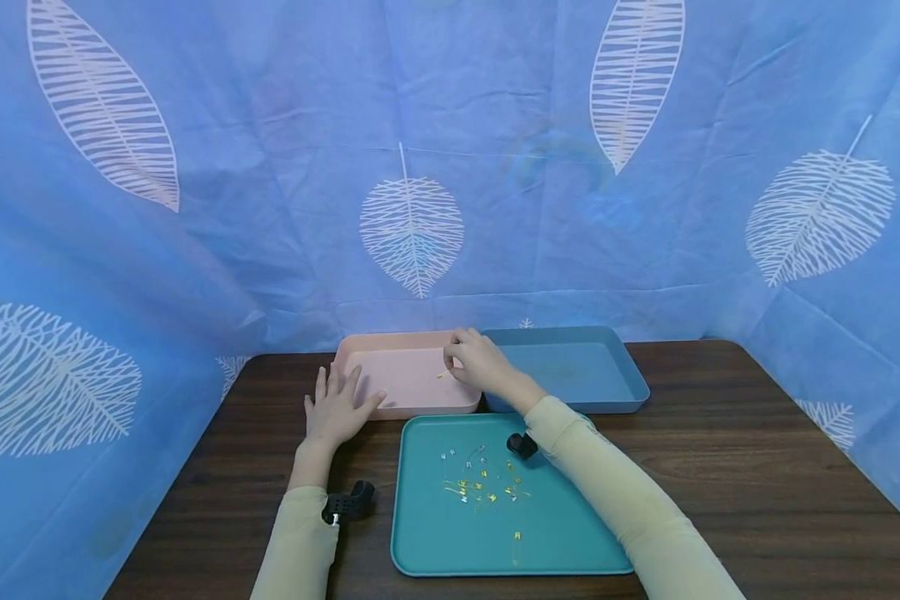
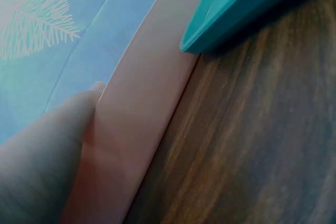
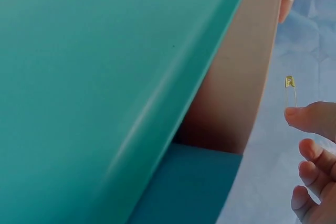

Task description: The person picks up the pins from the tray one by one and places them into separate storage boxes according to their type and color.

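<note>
My right hand point(image 1: 476, 360) pinches a gold safety pin point(image 3: 290, 92) by its coil end, over the pink tray point(image 1: 390, 412). In the right wrist view the pin's capped end points up, clear of the fingertips. At the pink tray's left front corner rests my left hand point(image 1: 337, 414), fingers spread over the rim and holding nothing; its thumb side shows in the left wrist view against the tray wall point(image 2: 136, 87). Several gold and silver safety pins point(image 1: 483, 483) lie scattered on the teal tray point(image 1: 450, 546) nearest me.
A blue tray point(image 1: 570, 367) stands right of the pink one, under my right forearm's far side. All three trays sit close together on a dark wooden table point(image 1: 757, 467). Behind the table hangs a blue cloth point(image 1: 495, 233) with white leaf prints.
</note>
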Available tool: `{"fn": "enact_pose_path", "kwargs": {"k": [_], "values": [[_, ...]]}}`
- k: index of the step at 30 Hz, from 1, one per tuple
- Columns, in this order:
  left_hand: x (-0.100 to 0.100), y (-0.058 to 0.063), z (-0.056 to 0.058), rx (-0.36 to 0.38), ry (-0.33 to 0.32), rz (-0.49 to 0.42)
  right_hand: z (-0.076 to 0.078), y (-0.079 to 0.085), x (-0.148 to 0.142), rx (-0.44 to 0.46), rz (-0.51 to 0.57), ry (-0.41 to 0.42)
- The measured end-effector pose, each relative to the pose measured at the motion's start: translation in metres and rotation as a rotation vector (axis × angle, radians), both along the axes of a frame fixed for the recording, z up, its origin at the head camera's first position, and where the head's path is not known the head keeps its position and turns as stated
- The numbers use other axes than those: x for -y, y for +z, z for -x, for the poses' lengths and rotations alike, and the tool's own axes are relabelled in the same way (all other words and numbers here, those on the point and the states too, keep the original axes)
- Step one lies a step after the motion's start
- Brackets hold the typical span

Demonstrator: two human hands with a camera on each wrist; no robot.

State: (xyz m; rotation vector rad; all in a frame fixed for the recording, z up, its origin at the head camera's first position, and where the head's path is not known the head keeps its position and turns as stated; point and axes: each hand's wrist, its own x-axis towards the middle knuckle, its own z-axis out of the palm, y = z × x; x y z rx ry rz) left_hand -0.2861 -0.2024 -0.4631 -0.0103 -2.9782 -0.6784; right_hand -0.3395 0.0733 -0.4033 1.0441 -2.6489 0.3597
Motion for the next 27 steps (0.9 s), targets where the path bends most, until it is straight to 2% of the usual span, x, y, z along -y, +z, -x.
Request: {"fn": "enact_pose_path", "kwargs": {"k": [8,17,27], "values": [[0.001,-0.002,0.001,0.002,0.002,0.001,0.011,-0.004,0.008,0.034,-0.016,-0.039],[0.0,-0.001,0.001,-0.004,0.001,-0.013,0.022,-0.012,0.016,0.027,-0.044,-0.084],[0.0,-0.001,0.001,-0.008,0.0,-0.002,0.027,-0.02,0.018,0.039,-0.018,-0.105]]}}
